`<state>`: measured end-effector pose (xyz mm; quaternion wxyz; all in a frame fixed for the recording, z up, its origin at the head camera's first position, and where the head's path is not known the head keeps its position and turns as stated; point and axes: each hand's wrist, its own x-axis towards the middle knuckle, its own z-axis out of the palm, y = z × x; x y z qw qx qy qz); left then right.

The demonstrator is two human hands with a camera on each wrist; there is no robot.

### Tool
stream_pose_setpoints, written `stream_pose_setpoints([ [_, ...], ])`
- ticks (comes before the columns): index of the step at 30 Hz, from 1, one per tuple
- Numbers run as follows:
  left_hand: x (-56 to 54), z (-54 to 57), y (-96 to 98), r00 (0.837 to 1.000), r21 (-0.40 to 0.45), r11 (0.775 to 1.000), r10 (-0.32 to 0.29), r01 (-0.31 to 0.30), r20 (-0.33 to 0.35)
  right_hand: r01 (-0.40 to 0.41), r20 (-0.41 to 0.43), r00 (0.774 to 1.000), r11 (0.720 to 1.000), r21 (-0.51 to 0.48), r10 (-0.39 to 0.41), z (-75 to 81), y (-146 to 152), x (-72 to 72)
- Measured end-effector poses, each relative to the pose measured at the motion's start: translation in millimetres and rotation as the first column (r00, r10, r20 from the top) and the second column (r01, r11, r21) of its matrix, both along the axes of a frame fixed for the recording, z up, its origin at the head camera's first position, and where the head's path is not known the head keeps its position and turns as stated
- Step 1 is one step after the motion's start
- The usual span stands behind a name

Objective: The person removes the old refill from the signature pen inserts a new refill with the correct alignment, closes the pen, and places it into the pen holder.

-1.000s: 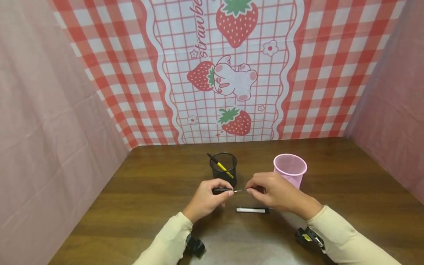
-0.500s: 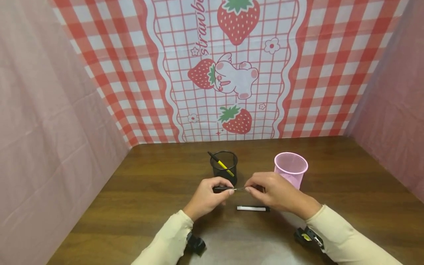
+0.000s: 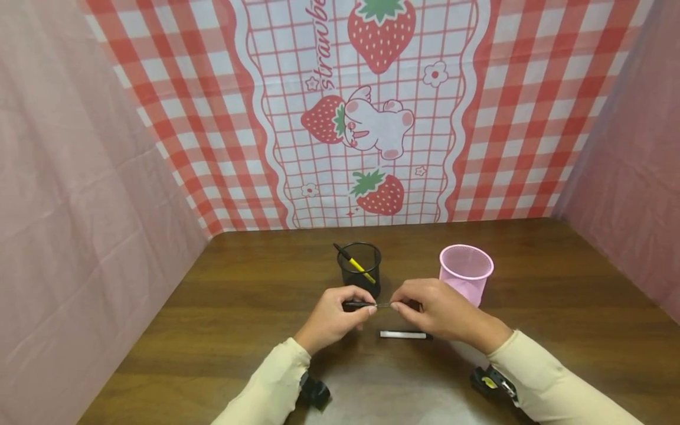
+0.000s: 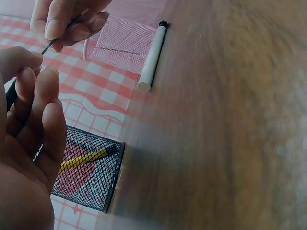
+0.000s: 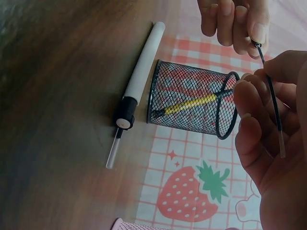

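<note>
My left hand (image 3: 336,314) pinches a black pen barrel (image 3: 357,304) between thumb and fingers, mostly covered by the hand. A thin dark pen refill (image 5: 272,91) with a clear tail end is pinched by my right hand (image 3: 438,310). In the right wrist view, the refill's front end meets the barrel's opening at the left fingertips; how deep it sits I cannot tell. On the table just below both hands lies a white pen barrel (image 3: 402,334) with a black end. Beside that black end, the right wrist view shows a short clear tube (image 5: 113,153).
Behind my left hand stands a black mesh pen cup (image 3: 361,280) with a yellow and black pen (image 3: 355,264) leaning inside. A pink mesh cup (image 3: 466,277) stands behind my right hand. Checked strawberry cloth (image 3: 372,118) hangs at the back of the wooden table (image 3: 239,330).
My right hand has drawn slightly left, and the gap between the two hands' fingertips has narrowed, with less of the refill showing. The pen on the table and both cups stay put.
</note>
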<state>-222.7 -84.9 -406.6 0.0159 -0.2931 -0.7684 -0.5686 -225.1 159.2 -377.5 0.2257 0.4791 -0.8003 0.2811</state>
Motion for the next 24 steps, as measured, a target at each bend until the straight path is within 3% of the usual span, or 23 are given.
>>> stream_pose_setpoints([
  [13,-0.6,2.2,1.3,1.0,-0.019,1.0,-0.015,0.015,-0.011,0.016,0.011,1.0,0.999,0.037,-0.017,1.2,-0.7,1.3],
  [24,1.4,0.5,0.7,0.998,-0.031,0.998,-0.048,0.047,-0.035,-0.034,0.036,0.999,0.997,0.07,0.031,-2.0,-4.5,5.5],
])
